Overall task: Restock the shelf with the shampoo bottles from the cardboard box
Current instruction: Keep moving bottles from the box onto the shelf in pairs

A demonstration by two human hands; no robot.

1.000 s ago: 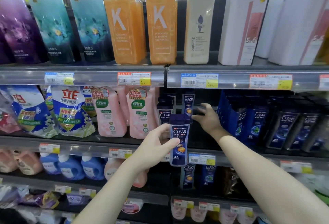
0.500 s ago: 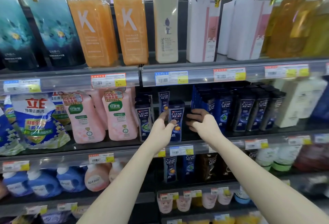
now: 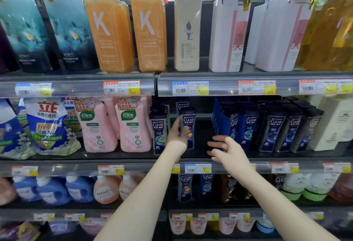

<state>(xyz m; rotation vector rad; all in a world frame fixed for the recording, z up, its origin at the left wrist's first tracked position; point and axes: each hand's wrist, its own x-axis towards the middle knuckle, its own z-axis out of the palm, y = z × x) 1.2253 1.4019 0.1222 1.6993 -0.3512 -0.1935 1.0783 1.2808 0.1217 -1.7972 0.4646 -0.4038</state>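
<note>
My left hand (image 3: 176,135) grips a dark blue CLEAR shampoo bottle (image 3: 188,126) standing upright on the middle shelf (image 3: 114,157), just right of another CLEAR bottle (image 3: 159,131). My right hand (image 3: 226,150) hovers open, fingers spread, over the bare gap of the shelf between that bottle and the block of CLEAR bottles (image 3: 267,128) on the right. One more CLEAR bottle (image 3: 181,105) stands behind the held one. The cardboard box is out of view.
Pink detergent bottles (image 3: 114,126) and blue-white refill bags (image 3: 47,126) fill the middle shelf's left. Tall orange K bottles (image 3: 126,32) and white bottles (image 3: 229,36) stand on the shelf above. More CLEAR bottles (image 3: 186,185) sit on the shelf below.
My left hand carried the bottle forward from in front of the shelf edge and stood it on the shelf. My right hand drew back out of the gap and opened.
</note>
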